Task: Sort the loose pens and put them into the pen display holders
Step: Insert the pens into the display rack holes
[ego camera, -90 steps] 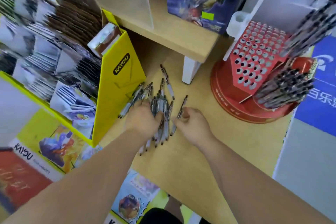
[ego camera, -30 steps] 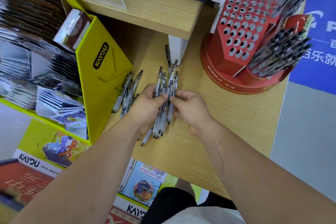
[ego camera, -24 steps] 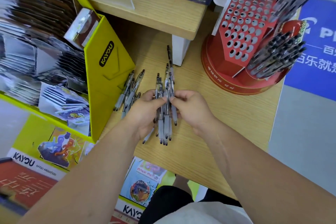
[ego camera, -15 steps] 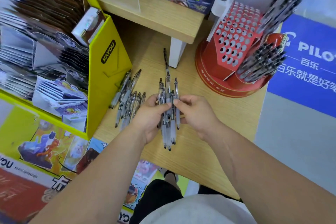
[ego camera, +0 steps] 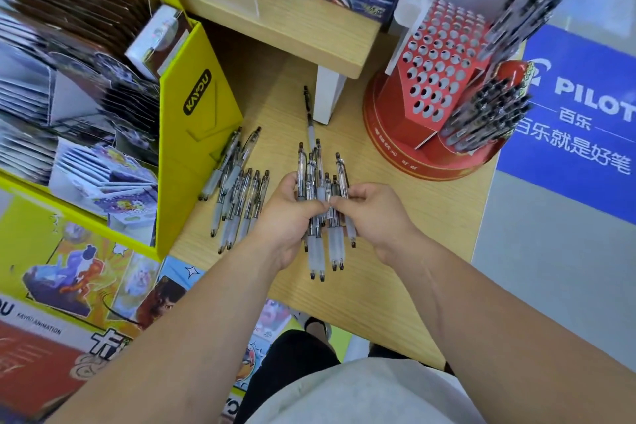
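Grip: left hand (ego camera: 288, 217) and right hand (ego camera: 373, 213) clasp pen bundle (ego camera: 318, 179), centre.
Done: gathering only.
Remaining: loose pens (ego camera: 237, 196) centre-left; holder (ego camera: 395, 144) holes upper right empty.

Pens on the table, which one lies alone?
The single pen beside the white shelf leg; the others form a pile by the yellow box or a hand-held bundle.

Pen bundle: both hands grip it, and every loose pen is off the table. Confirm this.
Wrong on one point. The head view shows the left hand and right hand gripping the pen bundle, but a pile of loose pens lies on the table.
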A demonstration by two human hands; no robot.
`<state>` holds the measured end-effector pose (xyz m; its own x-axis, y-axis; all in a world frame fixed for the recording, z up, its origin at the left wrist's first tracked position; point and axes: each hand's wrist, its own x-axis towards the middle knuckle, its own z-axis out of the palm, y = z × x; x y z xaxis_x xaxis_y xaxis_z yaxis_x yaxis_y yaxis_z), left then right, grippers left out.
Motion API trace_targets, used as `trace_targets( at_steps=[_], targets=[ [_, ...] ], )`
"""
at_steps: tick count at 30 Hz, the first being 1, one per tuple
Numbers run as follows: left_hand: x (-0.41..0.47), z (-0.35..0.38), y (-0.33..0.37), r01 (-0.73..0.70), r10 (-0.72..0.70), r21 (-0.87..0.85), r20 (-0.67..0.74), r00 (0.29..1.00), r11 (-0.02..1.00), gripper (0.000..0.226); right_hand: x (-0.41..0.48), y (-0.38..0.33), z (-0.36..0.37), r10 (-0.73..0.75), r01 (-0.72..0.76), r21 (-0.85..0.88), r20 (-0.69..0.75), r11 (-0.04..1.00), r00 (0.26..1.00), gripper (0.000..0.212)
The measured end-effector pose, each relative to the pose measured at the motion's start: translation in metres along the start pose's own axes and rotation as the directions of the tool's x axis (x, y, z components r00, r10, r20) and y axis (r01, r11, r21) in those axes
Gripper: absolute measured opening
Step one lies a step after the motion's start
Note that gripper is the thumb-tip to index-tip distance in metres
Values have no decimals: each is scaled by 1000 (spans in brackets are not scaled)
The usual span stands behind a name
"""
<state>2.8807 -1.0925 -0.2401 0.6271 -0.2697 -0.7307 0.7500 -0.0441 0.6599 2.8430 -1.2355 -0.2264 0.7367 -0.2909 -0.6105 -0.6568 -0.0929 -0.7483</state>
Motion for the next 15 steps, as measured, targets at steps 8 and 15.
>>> trace_targets(
  at_steps=[8,15],
  targets=[
    [6,4,2,-37,28,101,95,995,994,81,8,12,-6,61,-70,133,74,989,995,25],
    [9,10,0,84,-85,22,80,993,996,45,15,19,-14,86,-96,221,56,971,995,12]
  ],
)
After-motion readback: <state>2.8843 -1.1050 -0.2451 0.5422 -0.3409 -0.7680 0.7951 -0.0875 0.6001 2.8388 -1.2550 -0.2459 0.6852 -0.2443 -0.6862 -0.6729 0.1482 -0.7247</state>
